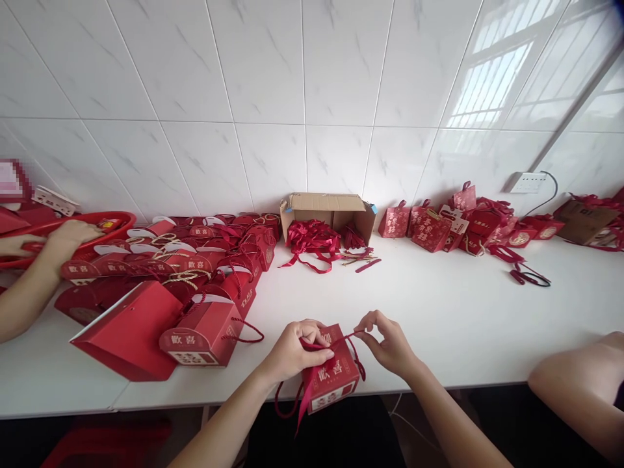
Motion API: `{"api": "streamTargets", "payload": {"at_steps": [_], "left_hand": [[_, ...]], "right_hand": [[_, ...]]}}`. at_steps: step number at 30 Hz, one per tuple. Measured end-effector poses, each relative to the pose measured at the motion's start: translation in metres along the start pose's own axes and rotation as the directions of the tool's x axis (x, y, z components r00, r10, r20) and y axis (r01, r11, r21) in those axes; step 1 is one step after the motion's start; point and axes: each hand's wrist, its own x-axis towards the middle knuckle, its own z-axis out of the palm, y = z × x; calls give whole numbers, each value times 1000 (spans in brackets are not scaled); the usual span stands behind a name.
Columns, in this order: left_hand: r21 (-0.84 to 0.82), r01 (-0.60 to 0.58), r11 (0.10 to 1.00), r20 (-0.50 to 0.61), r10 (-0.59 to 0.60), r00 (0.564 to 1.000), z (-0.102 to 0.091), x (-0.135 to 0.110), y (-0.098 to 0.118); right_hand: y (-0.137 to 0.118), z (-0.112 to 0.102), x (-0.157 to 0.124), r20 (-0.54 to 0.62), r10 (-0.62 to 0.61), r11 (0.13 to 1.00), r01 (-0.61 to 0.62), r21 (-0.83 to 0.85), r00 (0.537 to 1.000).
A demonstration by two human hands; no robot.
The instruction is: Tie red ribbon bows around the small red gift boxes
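A small red gift box (pixel 341 375) with pale Chinese characters and rope handles rests at the table's front edge, below my hands. My left hand (pixel 298 351) lies on its top, thumb and fingers closed on a dark red ribbon (pixel 305 400) whose tail hangs down over the box's side. To the right, my right hand (pixel 385 341) pinches the ribbon's other end and holds it taut, clear of the box. A rope handle loops out on either side of the box.
Many red gift boxes (pixel 221 325) crowd the left. Behind stands a cardboard box (pixel 324 203) of loose ribbons; small red bags (pixel 431 231) line the wall, with scissors (pixel 533 279) before them. A co-worker's hand (pixel 73 237) reaches into a red basket (pixel 124 227); another person's arm (pixel 578 377) is at right.
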Motion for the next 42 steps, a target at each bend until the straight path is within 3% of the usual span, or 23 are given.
{"api": "streamTargets", "payload": {"at_steps": [10, 16, 23, 28, 32, 38, 42], "left_hand": [[-55, 21, 998, 39, -19, 999, -6, 4, 1], [-197, 38, 980, 67, -25, 997, -11, 0, 1], [-132, 27, 991, 5, -26, 1000, -13, -3, 12], [-76, 12, 997, 19, -11, 1000, -8, -8, 19], [-11, -2, 1000, 14, 2, 1000, -3, -10, 20], [-6, 29, 1000, -17, -30, 999, -1, -8, 17], [-19, 29, 999, -33, -30, 999, -1, -8, 15]], "right_hand": [[7, 3, -8, -11, 15, 1000, -15, 27, 1000], [-18, -2, -12, 23, -26, 999, 25, 21, 999], [-47, 14, -15, 79, -223, 945, 235, -229, 972], [-54, 24, -17, 39, -262, 924, 262, -277, 964], [-57, 29, -22, 55, -243, 935, 249, -251, 968], [-55, 38, -26, -77, -203, 963, 185, -195, 976], [-50, 36, -29, -66, -161, 972, 147, -182, 985]]}}
